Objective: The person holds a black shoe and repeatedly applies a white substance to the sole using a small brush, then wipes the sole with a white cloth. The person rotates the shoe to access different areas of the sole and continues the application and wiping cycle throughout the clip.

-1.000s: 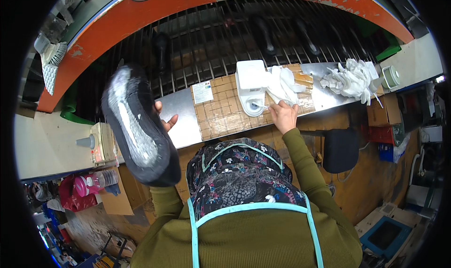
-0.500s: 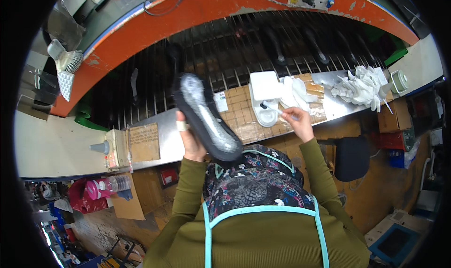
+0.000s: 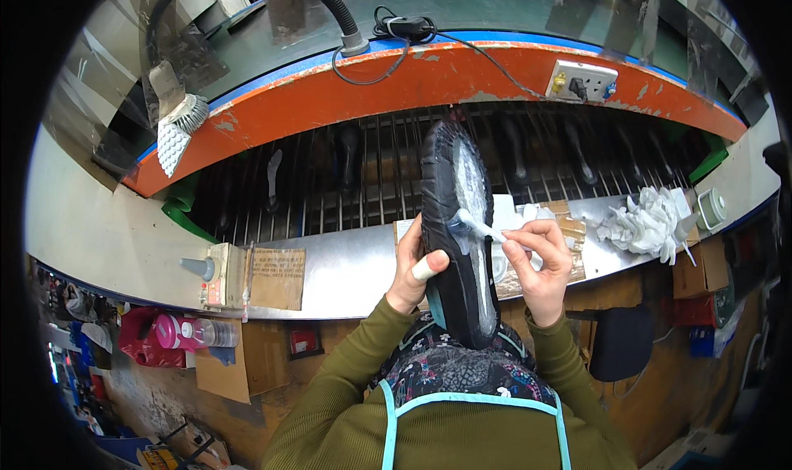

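My left hand (image 3: 404,274), with a white wrap round its thumb, grips a black shoe (image 3: 464,282) by its side. The shoe is tilted upright before me, its underside turned to the right. A whitish wet-looking coat runs along the middle of that underside, and the black edge looks gathered. Between the fingertips of my right hand (image 3: 540,270) is a small brush (image 3: 483,227) with a white handle. Its head touches the shoe near mid-length, at the border of the black edge. Behind the shoe and brush, a white pot (image 3: 503,213) is partly hidden.
Beyond the metal ledge (image 3: 346,276), soles or shoe parts lie on a rack of metal rods (image 3: 388,173) under an orange beam (image 3: 462,70). Crumpled white pieces (image 3: 648,227) are heaped at right. A cardboard piece (image 3: 277,277) and a grey cone (image 3: 198,265) stand left.
My right hand has brought the brush from the white pot up to the shoe. My left hand has moved the shoe rightward and turned it more on edge. The view has shifted too.
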A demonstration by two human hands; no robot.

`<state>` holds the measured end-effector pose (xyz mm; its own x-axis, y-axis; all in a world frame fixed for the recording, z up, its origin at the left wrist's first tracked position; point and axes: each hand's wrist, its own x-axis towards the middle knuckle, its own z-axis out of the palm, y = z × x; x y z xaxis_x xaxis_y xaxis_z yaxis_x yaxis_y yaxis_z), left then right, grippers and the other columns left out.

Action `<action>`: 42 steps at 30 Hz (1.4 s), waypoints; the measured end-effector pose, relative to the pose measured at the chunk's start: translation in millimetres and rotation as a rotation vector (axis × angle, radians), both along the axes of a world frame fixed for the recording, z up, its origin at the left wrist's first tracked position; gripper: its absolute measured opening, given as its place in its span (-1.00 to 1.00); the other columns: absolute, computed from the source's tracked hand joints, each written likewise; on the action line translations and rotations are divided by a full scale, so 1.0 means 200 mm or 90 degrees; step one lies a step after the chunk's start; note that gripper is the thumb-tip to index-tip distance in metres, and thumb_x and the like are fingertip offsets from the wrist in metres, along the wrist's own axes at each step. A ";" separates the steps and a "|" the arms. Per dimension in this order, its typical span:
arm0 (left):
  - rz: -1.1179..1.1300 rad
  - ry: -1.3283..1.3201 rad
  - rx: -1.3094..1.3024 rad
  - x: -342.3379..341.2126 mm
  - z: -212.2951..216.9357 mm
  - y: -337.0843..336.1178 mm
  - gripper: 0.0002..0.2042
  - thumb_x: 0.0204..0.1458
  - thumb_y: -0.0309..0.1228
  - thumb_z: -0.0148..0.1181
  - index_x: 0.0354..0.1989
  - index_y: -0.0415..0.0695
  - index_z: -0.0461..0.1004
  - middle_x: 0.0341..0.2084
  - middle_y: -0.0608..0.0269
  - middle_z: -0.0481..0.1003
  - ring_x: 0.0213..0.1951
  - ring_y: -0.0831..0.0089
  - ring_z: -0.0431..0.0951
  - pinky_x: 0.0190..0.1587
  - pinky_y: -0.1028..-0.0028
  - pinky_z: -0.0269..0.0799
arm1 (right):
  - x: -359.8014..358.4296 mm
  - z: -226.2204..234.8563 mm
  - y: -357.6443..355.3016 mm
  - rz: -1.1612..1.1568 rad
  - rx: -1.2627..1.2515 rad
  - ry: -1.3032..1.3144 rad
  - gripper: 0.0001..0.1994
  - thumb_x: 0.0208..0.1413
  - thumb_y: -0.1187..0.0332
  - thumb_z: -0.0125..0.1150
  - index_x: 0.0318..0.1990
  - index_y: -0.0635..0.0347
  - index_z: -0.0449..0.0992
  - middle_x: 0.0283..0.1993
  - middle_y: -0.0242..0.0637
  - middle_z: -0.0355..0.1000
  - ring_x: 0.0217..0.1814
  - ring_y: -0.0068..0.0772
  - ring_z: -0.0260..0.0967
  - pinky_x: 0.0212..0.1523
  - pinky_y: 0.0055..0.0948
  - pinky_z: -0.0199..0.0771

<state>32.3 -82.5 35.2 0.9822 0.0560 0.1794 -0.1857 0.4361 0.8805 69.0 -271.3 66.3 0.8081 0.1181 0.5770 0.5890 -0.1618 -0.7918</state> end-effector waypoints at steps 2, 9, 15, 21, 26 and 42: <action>0.009 -0.010 0.032 0.00 0.00 0.00 -0.11 -0.20 -0.01 0.38 0.24 -0.32 0.17 0.04 0.11 0.37 0.06 0.38 0.40 0.16 0.42 0.25 | 0.03 0.01 0.01 -0.009 0.009 -0.003 -0.87 -0.05 0.46 0.38 -0.29 0.16 0.66 -0.34 -0.40 0.38 -0.43 -0.63 0.24 -0.46 -0.64 0.24; 0.022 -0.035 0.097 0.00 0.01 0.02 -0.10 -0.24 -0.07 0.40 0.24 -0.38 0.17 0.03 0.09 0.37 0.08 0.35 0.37 0.18 0.42 0.19 | 0.15 0.10 0.06 -0.031 0.003 -0.044 -0.86 -0.05 0.45 0.39 -0.29 0.16 0.66 -0.34 -0.40 0.36 -0.47 -0.62 0.23 -0.51 -0.63 0.23; 0.029 -0.044 0.097 -0.01 0.04 0.04 -0.10 -0.26 -0.07 0.42 0.22 -0.39 0.19 0.02 0.09 0.38 0.07 0.36 0.38 0.17 0.43 0.19 | 0.25 0.16 0.10 -0.067 -0.016 -0.090 -0.85 -0.09 0.40 0.43 -0.30 0.08 0.66 -0.33 -0.46 0.37 -0.49 -0.63 0.19 -0.38 -0.57 0.18; 0.028 -0.042 0.103 0.02 0.05 0.07 -0.16 -0.23 -0.08 0.38 0.20 -0.36 0.22 -0.03 0.11 0.43 0.03 0.38 0.41 0.16 0.43 0.21 | 0.29 0.15 0.04 0.032 -0.085 -0.130 -0.83 -0.14 0.40 0.45 -0.32 0.09 0.66 -0.34 -0.46 0.38 -0.48 -0.62 0.19 -0.30 -0.53 0.14; 0.005 -0.014 0.091 0.04 0.11 0.10 -0.23 -0.19 -0.11 0.33 0.17 -0.33 0.24 -0.06 0.13 0.44 -0.01 0.42 0.43 0.12 0.46 0.25 | 0.30 0.15 0.01 0.057 -0.111 -0.151 -0.83 -0.14 0.37 0.45 -0.32 0.10 0.67 -0.36 -0.47 0.39 -0.51 -0.61 0.18 -0.25 -0.50 0.10; -0.049 0.066 0.020 0.05 0.16 0.13 -0.24 -0.07 0.07 0.23 0.16 -0.29 0.23 -0.06 0.07 0.44 -0.07 0.39 0.50 0.02 0.42 0.43 | 0.24 0.14 -0.02 0.059 -0.182 -0.191 -0.83 -0.16 0.39 0.45 -0.34 0.09 0.66 -0.36 -0.46 0.40 -0.47 -0.60 0.24 -0.19 -0.48 0.09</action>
